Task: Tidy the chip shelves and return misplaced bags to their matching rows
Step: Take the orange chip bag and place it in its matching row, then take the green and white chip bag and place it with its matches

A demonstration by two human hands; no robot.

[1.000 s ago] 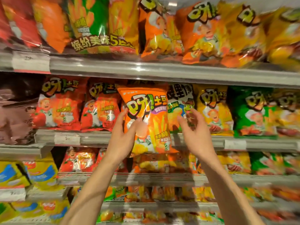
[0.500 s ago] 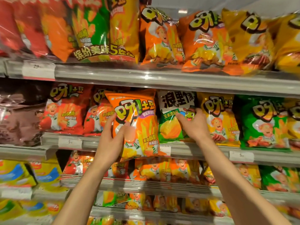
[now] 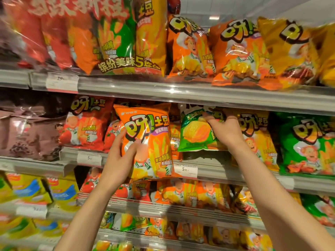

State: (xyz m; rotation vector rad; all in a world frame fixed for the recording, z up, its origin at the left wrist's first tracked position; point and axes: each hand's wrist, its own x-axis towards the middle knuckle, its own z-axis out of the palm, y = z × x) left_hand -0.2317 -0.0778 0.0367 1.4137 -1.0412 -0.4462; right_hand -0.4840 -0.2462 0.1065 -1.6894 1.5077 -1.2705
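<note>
My left hand (image 3: pixel 121 156) grips an orange chip bag (image 3: pixel 151 140) by its lower left side and holds it in front of the middle shelf (image 3: pixel 213 167), tilted slightly. Just right of it, my right hand (image 3: pixel 224 129) holds a green-and-white chip bag (image 3: pixel 194 134) by its right edge, lifted a little above the shelf floor. Behind the orange bag stands a row of orange bags (image 3: pixel 175 136), mostly hidden. Red bags (image 3: pixel 87 127) fill the row to the left, yellow bags (image 3: pixel 257 138) and green bags (image 3: pixel 308 144) the rows to the right.
The top shelf (image 3: pixel 181 93) carries a multi-pack (image 3: pixel 125 42), orange bags (image 3: pixel 188 49) and yellow bags (image 3: pixel 290 49). Brown bags (image 3: pixel 27 134) sit at far left. Lower shelves (image 3: pixel 163 209) hold more orange, red and yellow-blue bags (image 3: pixel 30 189). Price tags line the shelf edges.
My right hand closed on the green-and-white bag and lifted it off the shelf floor. My left hand kept the orange bag, shifted slightly left. The view moved closer and upward.
</note>
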